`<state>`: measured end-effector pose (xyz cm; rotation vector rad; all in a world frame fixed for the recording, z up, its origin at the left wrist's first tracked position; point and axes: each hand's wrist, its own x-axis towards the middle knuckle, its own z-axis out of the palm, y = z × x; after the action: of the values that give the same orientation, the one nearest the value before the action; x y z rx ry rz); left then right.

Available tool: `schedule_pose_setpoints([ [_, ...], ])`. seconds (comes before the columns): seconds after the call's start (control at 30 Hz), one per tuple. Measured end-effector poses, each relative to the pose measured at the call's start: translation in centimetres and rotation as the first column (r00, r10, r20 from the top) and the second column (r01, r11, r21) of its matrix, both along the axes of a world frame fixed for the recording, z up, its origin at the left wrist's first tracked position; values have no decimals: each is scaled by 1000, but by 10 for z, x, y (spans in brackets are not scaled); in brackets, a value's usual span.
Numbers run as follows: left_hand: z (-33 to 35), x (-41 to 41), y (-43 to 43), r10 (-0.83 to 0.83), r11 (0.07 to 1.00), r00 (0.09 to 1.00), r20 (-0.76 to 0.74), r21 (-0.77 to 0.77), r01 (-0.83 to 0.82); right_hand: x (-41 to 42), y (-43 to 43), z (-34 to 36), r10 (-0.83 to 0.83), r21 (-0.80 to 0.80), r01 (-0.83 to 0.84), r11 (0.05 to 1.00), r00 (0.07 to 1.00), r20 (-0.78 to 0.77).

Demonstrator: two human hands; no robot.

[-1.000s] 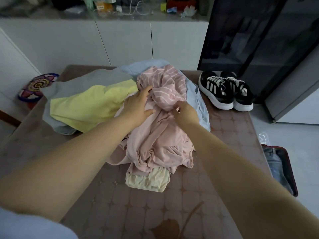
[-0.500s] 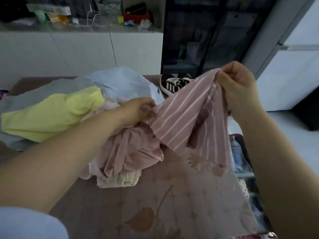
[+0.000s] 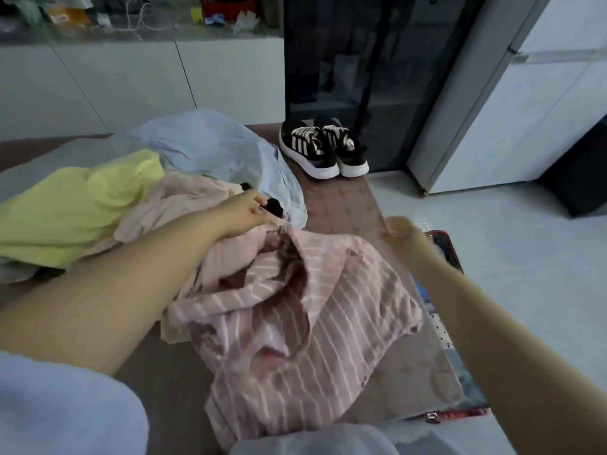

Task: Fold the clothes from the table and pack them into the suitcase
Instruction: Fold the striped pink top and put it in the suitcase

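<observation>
L hand (image 3: 244, 208) is stretched fwd over the top edge of the striped shirt (image 3: 328, 307), fingertips next to a small black item (image 3: 274, 205). Too blurred to say if it pinches cloth or just touches. R hand (image 3: 399, 233) sits at the shirt's far right corner with fingers loosely out, also smeared, so can't tell if it has a hold.

The shirt lies rumpled and half spread on the table (image 3: 345, 198) between the arms, w/ creases and a bunched middle. No fold made yet, I'd say.

Behind it the pile (image 3: 184, 198) waits: pink stuff, a yellow top (image 3: 82, 205), a blue piece (image 3: 213, 142), plus a pale bit (image 3: 174, 333) poking out under the shirt's left edge. None folded.

Sneakers (image 3: 323, 149) stand at the table's far end.

Suitcase (image 3: 443, 244) is open on the floor just right of the table, mostly behind the R arm; sth bluish shows inside, can't say what.

So: early days. First flatten the shirt, fold, pack, then the rest of the heap.
</observation>
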<state>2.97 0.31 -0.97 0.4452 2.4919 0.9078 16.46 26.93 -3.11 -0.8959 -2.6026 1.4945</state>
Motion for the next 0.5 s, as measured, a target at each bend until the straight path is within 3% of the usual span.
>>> schedule_pose_setpoints([
  [0.07,-11,7,-10,-10,998,1000,9,-60,10,12,-25,-27,162,10,-164,986,978,133],
  [0.13,-16,23,-20,-72,979,997,0,-192,71,25,-56,-46,313,-110,-296,949,929,197],
  [0.2,-20,44,-29,-180,900,982,56,-395,187,34,-85,-65,412,-157,-385,910,883,223],
  [0.27,-30,63,-38,-281,727,953,110,-624,286,38,-104,-80,360,65,-401,914,873,328],
  [0.33,-44,81,-46,-343,611,933,112,-728,312,40,-111,-87,315,318,-426,847,884,344],
  [0.4,-49,88,-51,-341,650,936,93,-696,305,36,-106,-91,337,370,-397,840,916,219],
  [0.5,-32,71,-53,-210,834,975,73,-508,217,22,-84,-79,286,172,-294,940,956,66],
])
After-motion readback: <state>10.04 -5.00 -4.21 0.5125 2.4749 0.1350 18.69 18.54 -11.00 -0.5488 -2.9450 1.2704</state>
